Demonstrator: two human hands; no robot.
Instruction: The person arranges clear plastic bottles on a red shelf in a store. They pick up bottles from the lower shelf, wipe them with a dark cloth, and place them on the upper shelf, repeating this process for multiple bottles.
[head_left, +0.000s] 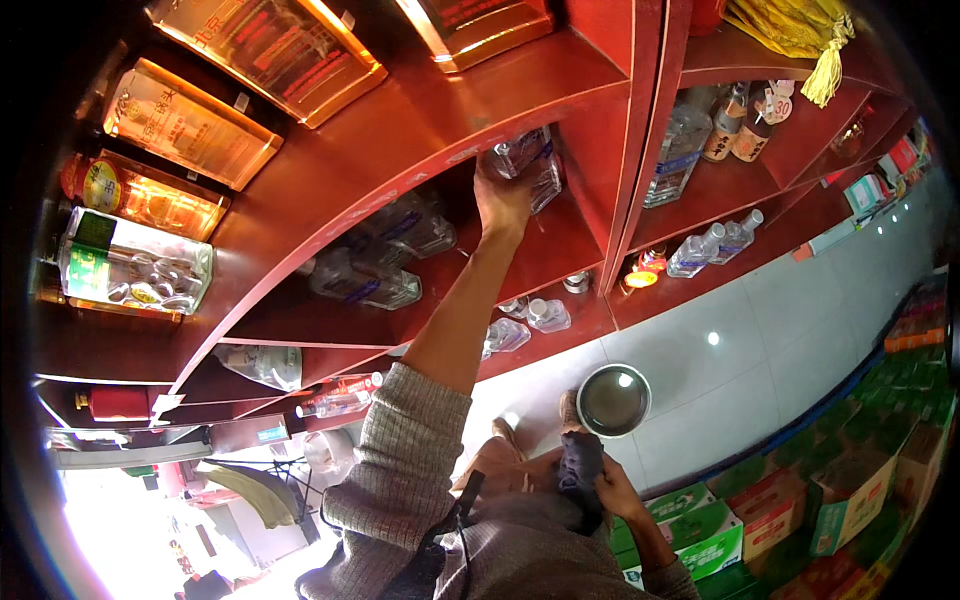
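My left hand (504, 196) reaches into a compartment of the red wooden shelf unit (525, 82). Its fingers are wrapped around a clear glass bottle (547, 180) with a blue band, close to the upright divider. More clear bottles (375, 281) stand deeper in the same compartment, to the left of my forearm. Low by my body, my right hand (616, 484) holds a bunched dark cloth (581, 465). A round basin of dull water (615, 401) sits on the floor by my foot.
Amber boxed bottles (195, 124) line the upper shelf. Small bottles (549, 315) stand on the lowest ledge. Beyond the divider are more bottles (679, 161) and a yellow tasselled cloth (787, 30). Stacked cartons (705, 525) border the tiled floor (697, 360) behind me.
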